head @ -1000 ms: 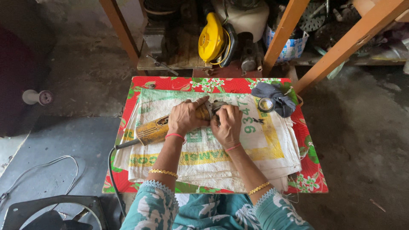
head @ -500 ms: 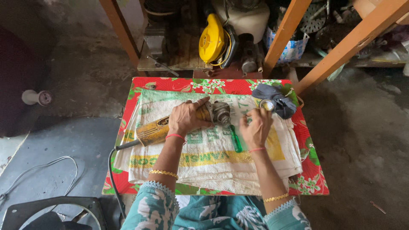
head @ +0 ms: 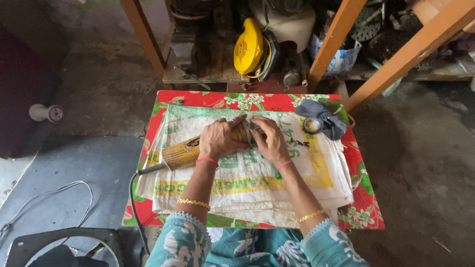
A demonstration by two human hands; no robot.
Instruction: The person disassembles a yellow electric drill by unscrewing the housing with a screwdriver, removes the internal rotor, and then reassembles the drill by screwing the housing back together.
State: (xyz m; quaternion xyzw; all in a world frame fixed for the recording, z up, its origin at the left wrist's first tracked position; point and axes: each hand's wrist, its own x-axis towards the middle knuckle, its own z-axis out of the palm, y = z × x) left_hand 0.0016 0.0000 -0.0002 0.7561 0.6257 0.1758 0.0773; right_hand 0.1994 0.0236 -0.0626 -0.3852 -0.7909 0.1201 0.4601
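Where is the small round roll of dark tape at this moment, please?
In the head view, the small round roll of dark tape lies on the woven white sack, right of the right hand, touching the crumpled dark grey cloth.

A dark grey rag (head: 321, 116) lay bunched to the right of the hands, with a small round tin (head: 312, 125) tucked against its near edge. Under the hands spread a folded white woven sack (head: 257, 190) with green and yellow bands, and beneath that a red floral cloth (head: 363, 205). Beyond the hands, on a low wooden shelf, stood a yellow power tool (head: 249, 47) beside a white canister (head: 292, 24). Far to the left, a white spool (head: 45, 113) lay on the concrete floor, and a fan grille (head: 64, 247) sat near the left elbow.
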